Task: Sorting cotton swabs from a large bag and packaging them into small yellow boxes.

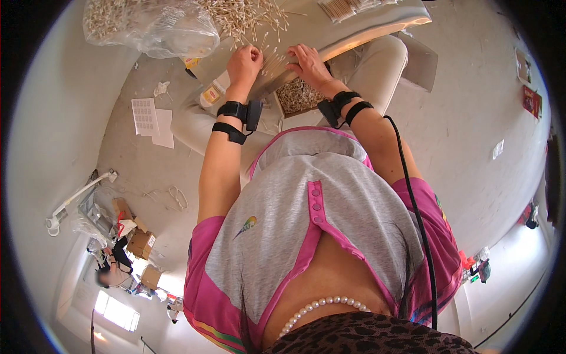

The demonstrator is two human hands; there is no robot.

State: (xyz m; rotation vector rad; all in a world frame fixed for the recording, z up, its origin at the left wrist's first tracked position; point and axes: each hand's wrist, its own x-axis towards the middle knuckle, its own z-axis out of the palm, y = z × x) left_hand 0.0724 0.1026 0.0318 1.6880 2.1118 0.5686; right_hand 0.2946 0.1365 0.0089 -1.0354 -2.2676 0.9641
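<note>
Several loose cotton swabs [273, 62] lie side by side on the table between my two hands. My left hand [244, 66] is closed at the left of them, its fingers pinched around a cotton swab [264, 41] whose stick points up and away. At their right side my right hand [311, 66] rests over the table edge, fingers spread and curved, with nothing seen in its grip. Beyond the left hand, a big heap of cotton swabs [244, 17] spills out of a clear plastic bag [156, 32].
Below the table edge, between my legs, stands a box full of cotton swabs [299, 95]. A clear container with a yellow label [211, 95] is left of it. Packed bundles of swabs [345, 8] lie at the far right. Paper sheets [152, 121] are on the floor.
</note>
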